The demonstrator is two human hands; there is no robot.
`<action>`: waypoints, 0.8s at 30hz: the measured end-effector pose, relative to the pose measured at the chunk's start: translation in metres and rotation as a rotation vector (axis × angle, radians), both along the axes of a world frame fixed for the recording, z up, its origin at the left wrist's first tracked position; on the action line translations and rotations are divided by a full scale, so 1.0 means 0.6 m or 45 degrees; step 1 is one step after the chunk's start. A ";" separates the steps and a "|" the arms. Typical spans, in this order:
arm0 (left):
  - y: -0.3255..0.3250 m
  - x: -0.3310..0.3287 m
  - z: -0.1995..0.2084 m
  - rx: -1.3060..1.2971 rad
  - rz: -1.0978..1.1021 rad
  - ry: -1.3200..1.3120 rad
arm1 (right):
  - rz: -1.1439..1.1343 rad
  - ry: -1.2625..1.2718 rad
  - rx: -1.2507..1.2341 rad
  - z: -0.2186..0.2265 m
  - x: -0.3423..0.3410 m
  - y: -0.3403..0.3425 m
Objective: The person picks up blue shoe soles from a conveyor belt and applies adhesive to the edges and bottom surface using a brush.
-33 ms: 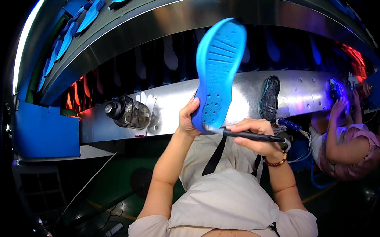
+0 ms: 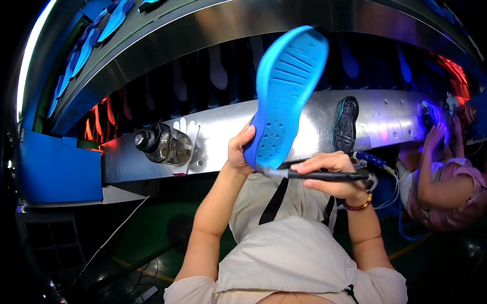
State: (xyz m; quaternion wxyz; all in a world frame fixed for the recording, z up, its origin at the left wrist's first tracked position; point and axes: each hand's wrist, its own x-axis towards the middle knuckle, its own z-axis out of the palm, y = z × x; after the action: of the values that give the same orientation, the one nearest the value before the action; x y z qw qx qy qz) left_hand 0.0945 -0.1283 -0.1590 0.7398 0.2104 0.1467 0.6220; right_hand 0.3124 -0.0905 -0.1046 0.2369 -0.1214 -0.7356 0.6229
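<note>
My left hand (image 2: 240, 148) grips a bright blue shoe sole (image 2: 287, 85) by the edge of its heel. The sole stands tilted toe-up over the metal ledge, its inner face with grooves and small holes turned toward me. In my right hand (image 2: 337, 175) is a slim brush (image 2: 326, 175) with a black handle and a pale tip. That tip touches the sole's heel edge, close to my left fingers. The fingers of both hands are closed round what they hold.
The metal ledge (image 2: 220, 123) carries a dark bottle (image 2: 167, 144), a white glove (image 2: 192, 133) and a black sole (image 2: 346, 124). Behind it runs a conveyor (image 2: 194, 29) with blue soles at its far left. Another person (image 2: 446, 181) works at the right.
The blue sole has tilted a little to the right at its toe end. My right hand and the brush have shifted slightly; both holds are unchanged.
</note>
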 end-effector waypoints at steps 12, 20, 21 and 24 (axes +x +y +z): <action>0.012 -0.015 0.061 -0.284 -0.645 0.525 | 0.316 0.010 0.267 0.041 0.011 0.034; 0.002 -0.022 0.078 -0.455 -0.801 0.831 | 0.394 -0.135 0.546 0.059 0.028 0.057; -0.002 -0.034 0.077 -0.489 -0.810 0.609 | 0.288 -0.065 0.512 0.058 0.024 0.060; 0.000 -0.037 0.081 -0.495 -0.713 0.693 | 0.237 -0.036 0.389 0.043 0.018 0.063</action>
State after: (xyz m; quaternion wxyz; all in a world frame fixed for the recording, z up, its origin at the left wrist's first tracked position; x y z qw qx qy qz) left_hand 0.0720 -0.1283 -0.1106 0.8401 0.2551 0.3883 0.2800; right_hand 0.3235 -0.0525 -0.0790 0.1834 -0.0240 -0.8331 0.5213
